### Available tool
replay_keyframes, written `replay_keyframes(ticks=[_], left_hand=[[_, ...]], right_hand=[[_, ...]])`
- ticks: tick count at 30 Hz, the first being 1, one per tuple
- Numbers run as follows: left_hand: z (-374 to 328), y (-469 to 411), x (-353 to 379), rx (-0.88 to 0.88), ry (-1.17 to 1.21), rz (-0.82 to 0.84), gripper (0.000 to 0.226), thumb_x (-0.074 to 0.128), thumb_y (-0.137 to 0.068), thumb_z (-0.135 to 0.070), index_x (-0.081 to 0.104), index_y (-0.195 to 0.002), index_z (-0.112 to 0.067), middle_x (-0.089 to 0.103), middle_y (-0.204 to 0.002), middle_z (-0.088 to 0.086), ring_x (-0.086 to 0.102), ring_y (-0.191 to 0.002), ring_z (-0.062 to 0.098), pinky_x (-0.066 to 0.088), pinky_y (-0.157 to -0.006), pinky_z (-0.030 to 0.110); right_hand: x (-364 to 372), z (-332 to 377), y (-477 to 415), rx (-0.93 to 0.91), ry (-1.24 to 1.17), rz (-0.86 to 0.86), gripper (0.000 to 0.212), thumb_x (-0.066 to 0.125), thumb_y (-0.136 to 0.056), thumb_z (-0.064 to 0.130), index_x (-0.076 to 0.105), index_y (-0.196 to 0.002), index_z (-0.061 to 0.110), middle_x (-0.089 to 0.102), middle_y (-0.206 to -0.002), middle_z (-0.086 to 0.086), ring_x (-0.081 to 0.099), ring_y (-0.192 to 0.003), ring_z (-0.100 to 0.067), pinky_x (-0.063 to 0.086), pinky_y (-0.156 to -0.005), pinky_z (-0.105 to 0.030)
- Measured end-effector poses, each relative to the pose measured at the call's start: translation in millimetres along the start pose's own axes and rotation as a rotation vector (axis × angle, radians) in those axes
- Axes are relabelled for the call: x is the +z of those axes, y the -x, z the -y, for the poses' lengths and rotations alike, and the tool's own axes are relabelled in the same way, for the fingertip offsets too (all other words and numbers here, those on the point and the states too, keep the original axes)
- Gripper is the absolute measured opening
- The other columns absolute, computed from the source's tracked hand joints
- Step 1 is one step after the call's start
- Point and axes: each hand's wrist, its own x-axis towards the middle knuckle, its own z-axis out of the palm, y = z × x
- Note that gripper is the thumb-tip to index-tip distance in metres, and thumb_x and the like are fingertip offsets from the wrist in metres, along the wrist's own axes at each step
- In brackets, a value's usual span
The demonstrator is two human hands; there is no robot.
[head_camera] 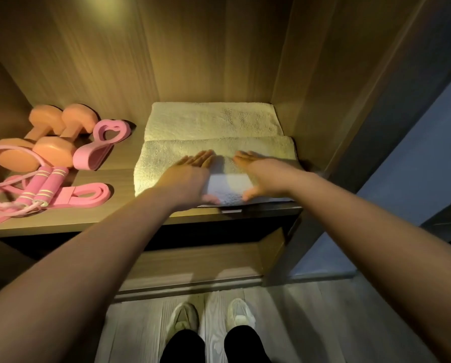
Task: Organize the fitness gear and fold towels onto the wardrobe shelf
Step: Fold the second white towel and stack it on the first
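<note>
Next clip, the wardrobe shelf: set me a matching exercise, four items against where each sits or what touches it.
Items:
1. dumbbells
2. rope handles
3. front towel
4. back towel

Places or states:
A. under the flat left hand and right hand
B. behind the other towel, untouched
C. orange, back left of the shelf
D. pink with pale stripes, front left

Pairs: 1-C; 2-D; 3-A; 4-B
</note>
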Motion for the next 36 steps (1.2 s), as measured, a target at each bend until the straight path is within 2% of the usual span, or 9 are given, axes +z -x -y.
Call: replay_keyframes(ticks=[4, 6, 8, 14, 19, 22, 25, 31, 36], left_hand=[[3, -3, 4, -0.053, 0.039, -0.016, 0.100, 0.061, -0.079, -0.064, 0.015, -0.155, -0.018, 0.019, -0.161, -0.003, 0.034, -0.141, 0.019, 0.031, -0.112, 0.035], [20, 7, 6, -0.067, 0.046, -0.013, 0.097, 0.066, -0.077, -0.061, 0.018, -0.153, -0.025, 0.023, -0.160, -0.004, 0.039, -0.139, 0.021, 0.038, -0.108, 0.037], [35, 19, 8, -0.077, 0.051, -0.004, 0.095, 0.071, -0.076, -0.055, 0.021, -0.152, -0.028, 0.025, -0.159, -0.003, 0.040, -0.138, 0.022, 0.039, -0.107, 0.038], [49, 41, 6, -0.177, 0.006, 0.014, 0.086, 0.075, -0.074, -0.052, 0.035, -0.144, -0.022, 0.043, -0.147, -0.001, 0.048, -0.130, 0.022, 0.045, -0.100, 0.038], [52, 47, -5, -0.231, -0.065, -0.013, 0.086, 0.044, -0.084, -0.072, 0.034, -0.147, -0.014, 0.038, -0.151, 0.004, 0.036, -0.139, 0.022, 0.031, -0.112, 0.041], [23, 23, -5, -0.186, 0.014, -0.112, 0.074, 0.017, -0.095, -0.059, 0.008, -0.155, -0.017, 0.006, -0.162, 0.005, 0.004, -0.150, 0.023, 0.005, -0.121, 0.047], [-2, -1, 10, -0.163, 0.066, -0.119, 0.058, 0.015, -0.098, -0.055, 0.013, -0.153, -0.036, 0.005, -0.163, 0.004, 0.004, -0.150, 0.027, 0.012, -0.118, 0.048], [27, 4, 29, -0.261, 0.078, -0.096, 0.076, -0.002, -0.089, -0.070, 0.026, -0.149, -0.032, 0.014, -0.162, 0.006, 0.010, -0.149, 0.027, 0.014, -0.119, 0.045], [45, 19, 20, -0.336, 0.083, 0.033, 0.073, 0.008, -0.097, -0.060, 0.019, -0.154, -0.017, 0.008, -0.163, 0.009, 0.003, -0.150, 0.021, 0.010, -0.120, 0.041]], right_hand=[[2, -6, -8, 0.076, -0.047, 0.025, 0.101, 0.076, -0.081, 0.030, 0.009, -0.156, 0.023, 0.027, -0.158, -0.001, 0.055, -0.114, -0.024, 0.046, -0.079, -0.028], [3, -14, -3, 0.149, -0.028, 0.045, 0.098, 0.076, -0.081, 0.029, 0.012, -0.155, 0.024, 0.061, -0.119, -0.006, 0.054, -0.076, -0.018, 0.041, -0.057, -0.029], [3, -19, 6, 0.213, 0.028, 0.031, 0.087, 0.076, -0.081, 0.026, 0.024, -0.150, 0.018, 0.054, -0.080, 0.000, 0.051, -0.069, -0.017, 0.041, -0.052, -0.030], [9, -15, 31, 0.404, 0.220, -0.017, 0.021, 0.055, -0.089, 0.001, 0.058, -0.108, 0.009, 0.060, -0.107, -0.010, 0.054, -0.085, -0.027, 0.042, -0.066, -0.035], [-2, -8, 26, 0.320, -0.071, 0.057, 0.048, 0.052, -0.094, 0.017, 0.040, -0.136, -0.001, 0.049, -0.137, -0.016, 0.054, -0.112, -0.031, 0.046, -0.087, -0.038], [4, 9, 12, 0.231, -0.217, -0.148, 0.061, 0.032, -0.099, 0.038, 0.015, -0.155, 0.019, 0.008, -0.163, -0.002, 0.015, -0.148, -0.024, 0.019, -0.116, -0.048], [26, 11, -12, 0.229, -0.162, -0.166, 0.056, 0.017, -0.100, 0.048, -0.002, -0.152, 0.044, -0.018, -0.159, 0.017, -0.019, -0.147, -0.017, -0.007, -0.117, -0.056], [52, -14, -27, 0.278, -0.113, -0.236, 0.066, 0.008, -0.092, 0.067, -0.004, -0.152, 0.041, -0.018, -0.161, 0.009, -0.015, -0.149, -0.020, -0.008, -0.119, -0.050], [50, -15, -23, 0.469, -0.135, -0.218, 0.073, 0.009, -0.093, 0.066, 0.006, -0.153, 0.026, -0.012, -0.163, -0.004, -0.008, -0.150, -0.022, -0.001, -0.120, -0.048]])
